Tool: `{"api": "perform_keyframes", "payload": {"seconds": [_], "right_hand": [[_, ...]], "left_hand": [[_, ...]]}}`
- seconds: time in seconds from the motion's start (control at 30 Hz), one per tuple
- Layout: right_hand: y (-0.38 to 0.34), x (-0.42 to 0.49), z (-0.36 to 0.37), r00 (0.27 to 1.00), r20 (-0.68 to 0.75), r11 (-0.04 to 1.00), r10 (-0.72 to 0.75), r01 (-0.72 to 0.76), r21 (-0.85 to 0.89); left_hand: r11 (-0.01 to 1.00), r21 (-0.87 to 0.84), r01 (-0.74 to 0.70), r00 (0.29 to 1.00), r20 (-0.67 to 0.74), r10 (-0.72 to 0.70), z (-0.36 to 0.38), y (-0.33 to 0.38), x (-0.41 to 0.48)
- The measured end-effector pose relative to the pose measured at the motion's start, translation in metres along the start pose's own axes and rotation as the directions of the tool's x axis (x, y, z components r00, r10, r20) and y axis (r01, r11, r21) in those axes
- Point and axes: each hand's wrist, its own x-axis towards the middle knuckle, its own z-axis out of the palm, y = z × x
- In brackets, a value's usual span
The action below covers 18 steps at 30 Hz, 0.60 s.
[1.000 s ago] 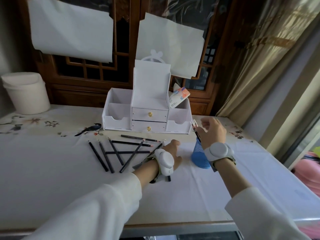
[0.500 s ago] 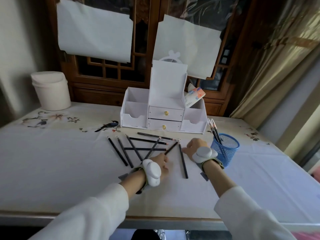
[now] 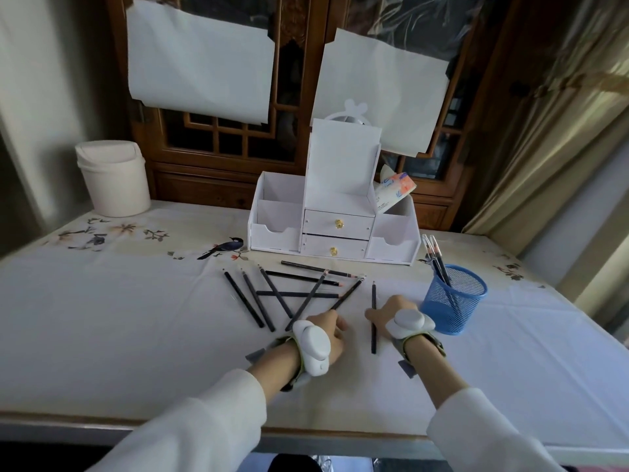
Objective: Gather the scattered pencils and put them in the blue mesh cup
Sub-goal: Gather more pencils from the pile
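Sleeves of white cloth frame my view at the near edge, each wrist carrying a white tracker. My left hand [image 3: 332,330] rests on the table [image 3: 102,335] at the lower end of a slanted pencil [image 3: 347,295]; the fingers curl toward it, but I cannot tell whether they have closed on it. My right hand [image 3: 388,313] lies over a lone upright-lying pencil [image 3: 373,318], fingers pinching or pressing its shaft; the grip itself is hidden, so I cannot tell if it is grasped. Just right of that hand stands the blue mesh cup [image 3: 454,301], upright, already holding about 3 pencils [image 3: 434,253] that lean out over its far-left rim. Beyond my hands the scattered pencils [image 3: 282,298] remain on the cloth, roughly 7 of them crossed in a loose pile, none touching the cup. Farther back sit a white desk organizer [image 3: 335,216] and, at far left, a white bin [image 3: 114,178]. I judge the task as early: a few pencils stowed, most left to gather.
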Motion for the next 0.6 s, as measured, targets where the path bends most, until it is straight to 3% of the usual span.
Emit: {"api": "perform_keyframes", "payload": {"seconds": [0.1,0.2,0.37,0.5,0.57,0.6], "right_hand": [[-0.003,-0.001,-0.005,0.997,0.07,0.994,-0.016,0.008,0.112],[-0.008,-0.002,-0.004,0.983,0.144,0.942,-0.111,0.058,0.33],[-0.016,-0.01,0.006,0.973,0.146,0.776,-0.178,0.047,0.629],[-0.022,-0.019,0.01,0.964,0.156,0.642,-0.213,0.018,0.767],[-0.023,-0.023,0.011,0.953,0.178,0.59,-0.244,0.001,0.807],[-0.023,-0.024,0.011,0.946,0.189,0.571,-0.265,-0.004,0.821]], "left_hand": [[1.0,-0.001,0.022,1.0,0.012,-0.022,-0.001,0.005,0.0],[0.995,-0.074,0.065,0.998,0.017,-0.063,-0.001,0.012,-0.001],[0.908,-0.417,0.039,0.997,0.071,-0.011,-0.001,0.019,0.003],[0.787,-0.601,0.138,0.986,0.161,-0.05,-0.004,0.01,0.007],[0.782,-0.608,0.139,0.985,0.166,-0.047,-0.004,0.004,0.008],[0.847,-0.524,0.089,0.994,0.102,-0.042,-0.004,0.002,0.009]]}}
